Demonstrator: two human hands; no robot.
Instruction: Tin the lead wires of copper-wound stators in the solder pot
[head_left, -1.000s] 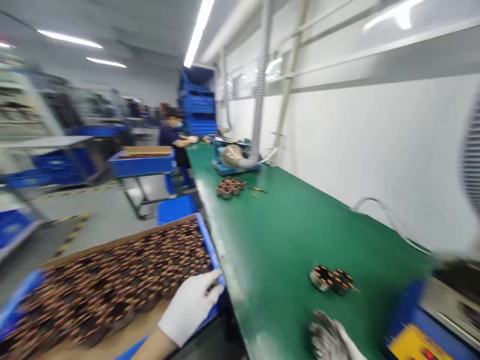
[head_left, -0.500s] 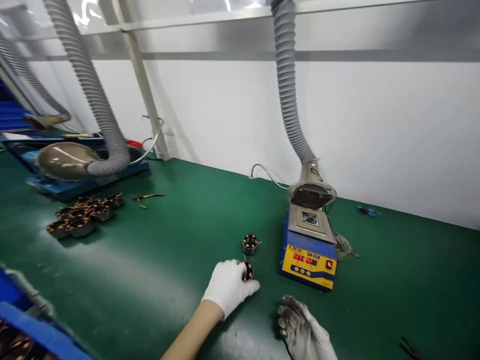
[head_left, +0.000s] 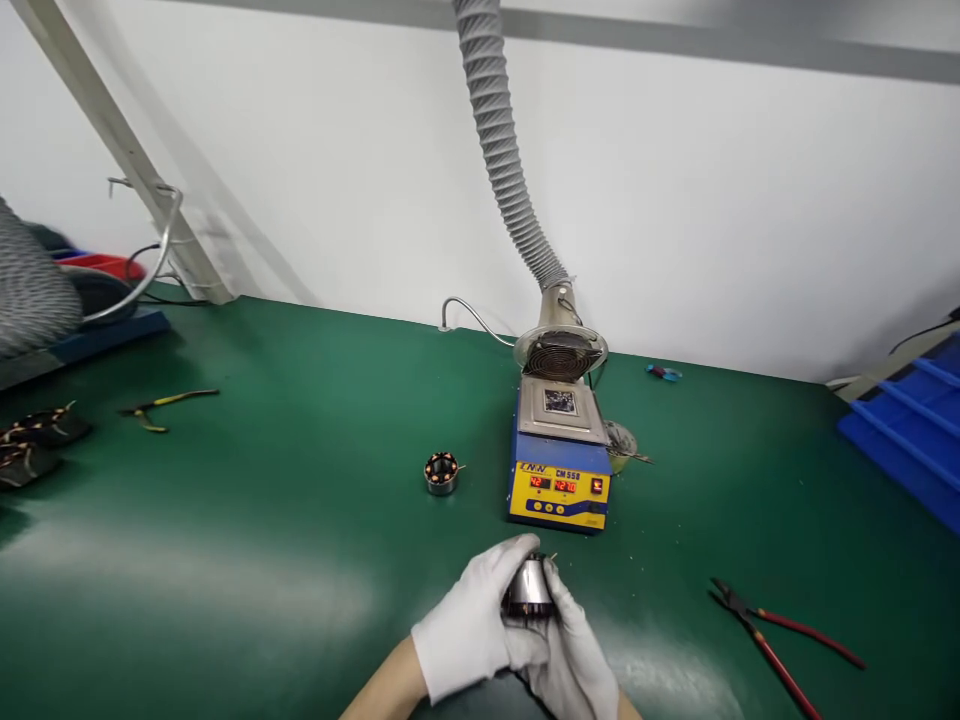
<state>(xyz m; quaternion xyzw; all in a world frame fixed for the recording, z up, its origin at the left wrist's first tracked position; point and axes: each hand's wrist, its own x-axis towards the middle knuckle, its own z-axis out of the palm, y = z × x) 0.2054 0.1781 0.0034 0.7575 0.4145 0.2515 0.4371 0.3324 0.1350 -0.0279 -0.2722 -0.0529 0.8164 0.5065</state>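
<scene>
Both your gloves cover much of the wound metal ring point(head_left: 531, 582), so its ends and most of its far side are hard to make out; your left hand point(head_left: 466, 625) hides its left flank, and the palm of your right hand point(head_left: 576, 655) is partly masked by the left. Your forearms run out of view at the bottom, as does one handle of the red-handled pliers point(head_left: 750, 620); the blue crate point(head_left: 907, 430) and the dark cluster of rings point(head_left: 37, 430) are cut off at the sides. The ring's bare silver wall faces you, with dark rims above and below, so its axis runs roughly up and down in view; its exact tilt you cannot tell. A short wire end pokes out at its upper right. The ring sits between your hands, gripped by both: left fingers over its upper left, right fingers along its right side. It is held in front of the yellow-fronted machine point(head_left: 561, 490), nearer you, while a second ring point(head_left: 442, 474) stands on the green bench point(head_left: 315, 520) beyond your left hand.
</scene>
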